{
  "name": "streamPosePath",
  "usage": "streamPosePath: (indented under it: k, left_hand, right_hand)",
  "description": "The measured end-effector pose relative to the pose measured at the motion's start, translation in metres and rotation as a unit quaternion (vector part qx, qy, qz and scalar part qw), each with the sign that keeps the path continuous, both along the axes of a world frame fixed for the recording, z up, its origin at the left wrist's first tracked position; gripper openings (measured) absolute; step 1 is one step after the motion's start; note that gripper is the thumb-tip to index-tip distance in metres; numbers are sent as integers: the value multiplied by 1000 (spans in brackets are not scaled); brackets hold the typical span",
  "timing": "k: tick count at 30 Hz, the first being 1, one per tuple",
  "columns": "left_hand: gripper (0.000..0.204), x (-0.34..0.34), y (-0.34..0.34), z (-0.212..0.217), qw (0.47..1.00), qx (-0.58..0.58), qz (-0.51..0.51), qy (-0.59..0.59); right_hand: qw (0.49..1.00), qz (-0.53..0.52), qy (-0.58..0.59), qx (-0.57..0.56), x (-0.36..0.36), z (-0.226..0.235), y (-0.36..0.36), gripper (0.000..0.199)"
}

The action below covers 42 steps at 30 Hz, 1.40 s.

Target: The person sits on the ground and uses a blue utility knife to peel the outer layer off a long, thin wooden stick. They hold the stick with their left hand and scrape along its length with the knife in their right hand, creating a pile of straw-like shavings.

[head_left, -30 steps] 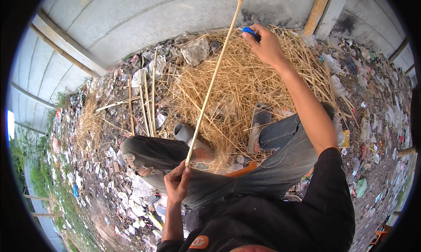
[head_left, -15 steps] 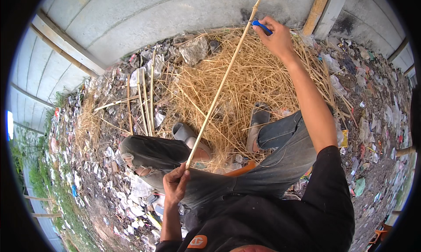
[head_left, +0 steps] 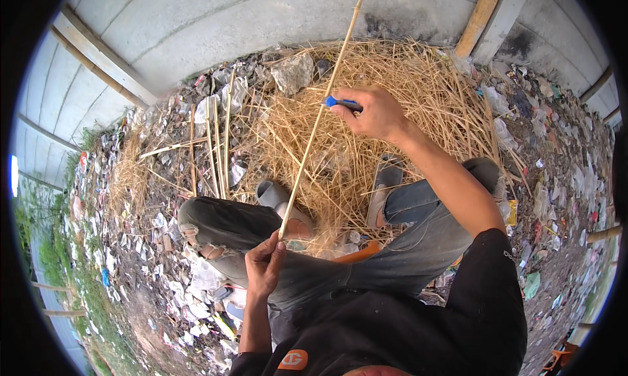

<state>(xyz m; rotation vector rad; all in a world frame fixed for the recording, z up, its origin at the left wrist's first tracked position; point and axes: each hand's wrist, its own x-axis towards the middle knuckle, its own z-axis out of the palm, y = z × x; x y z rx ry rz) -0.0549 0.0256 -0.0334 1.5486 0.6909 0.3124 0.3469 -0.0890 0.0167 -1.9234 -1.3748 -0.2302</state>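
My left hand (head_left: pixel 265 268) pinches the near end of a long, thin bamboo strip (head_left: pixel 304 163) in front of my left thigh. From there the strip slants up and away to the right, past the top edge of the view, with a knot near its far part. Around a blue-handled cutter knife (head_left: pixel 343 104), my right hand (head_left: pixel 373 114) is closed. Its front end meets the strip a little beyond the middle; fingers and handle hide most of the blade. Beneath lies a heap of pale shavings (head_left: pixel 405 82), between and beyond my feet.
Several split bamboo strips (head_left: pixel 217 144) lie to the left of the heap. A grey stone (head_left: pixel 292 74) sits before the concrete wall (head_left: pixel 261 16). Litter covers the ground on both sides. Something orange (head_left: pixel 360 253) shows beneath my legs.
My right hand has drawn the knife down along the strip toward me and leftward. The strip's far end has swung left. My left hand keeps its hold, shifted very slightly.
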Motion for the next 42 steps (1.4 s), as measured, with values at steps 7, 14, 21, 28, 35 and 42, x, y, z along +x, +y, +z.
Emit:
streamPosePath:
  k: [7,14,21,28,35,42]
  left_hand:
    - [33,-3,9,-3,996,66,-57,-12]
    - [36,14,7,-10,999,16,-6,-32]
    - [35,13,5,6,998,27,-52,-10]
    - [37,33,1,-1,998,-46,33,-26]
    - [36,53,-9,5,998,-14,-5,-56]
    - [34,68,-12,22,990,-125,29,-51]
  right_hand:
    - [981,-189,21,31,62,25,-23,17]
    - [1000,11,-24,-17,-23,-18,10,19]
    - [997,-66,34,4,20,7,2,17]
    - [997,58,-50,7,-78,-24,23,17]
    - [999,-34,17,29,-28,14,12,18]
    - [996,73,-54,15,-96,-13,13,20]
